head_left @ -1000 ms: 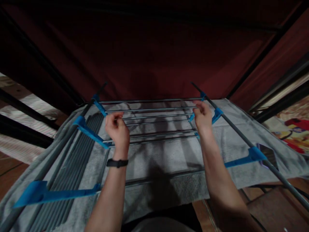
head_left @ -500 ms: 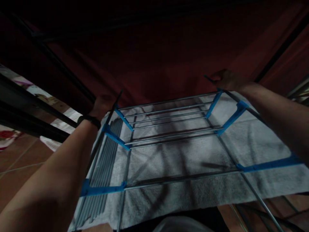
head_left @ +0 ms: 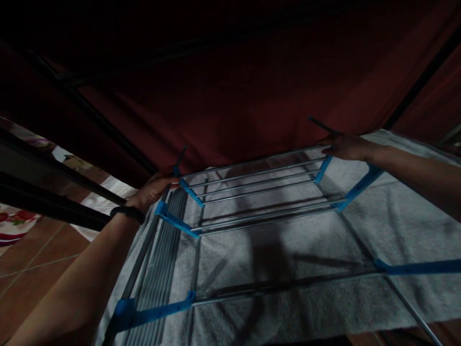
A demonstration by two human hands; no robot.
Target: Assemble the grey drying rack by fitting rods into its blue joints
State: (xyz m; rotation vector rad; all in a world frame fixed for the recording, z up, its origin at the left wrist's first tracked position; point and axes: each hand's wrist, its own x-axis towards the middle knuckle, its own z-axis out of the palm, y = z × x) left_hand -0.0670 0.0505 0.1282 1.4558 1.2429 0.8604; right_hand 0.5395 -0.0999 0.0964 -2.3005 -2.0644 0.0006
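A metal rack of thin rods with blue plastic brackets stands before me. At its far left corner my left hand, with a dark wristband, has its fingers closed at a blue bracket by the upright pole. My right hand is closed around the far right corner, over another blue bracket; a dark pole end sticks out beyond it. Some fingers of both hands are hidden or dim. Beside the left side of the rack lies a row of loose grey rods.
A grey-white cloth lies beneath the rack. Dark red fabric hangs behind it, with black frame bars at the left. Brown floor tiles and a flower-patterned cloth show at far left.
My right hand has come down from near the pole's end onto the far right corner. My left hand has shifted inward to the far left bracket. The view has tilted slightly.
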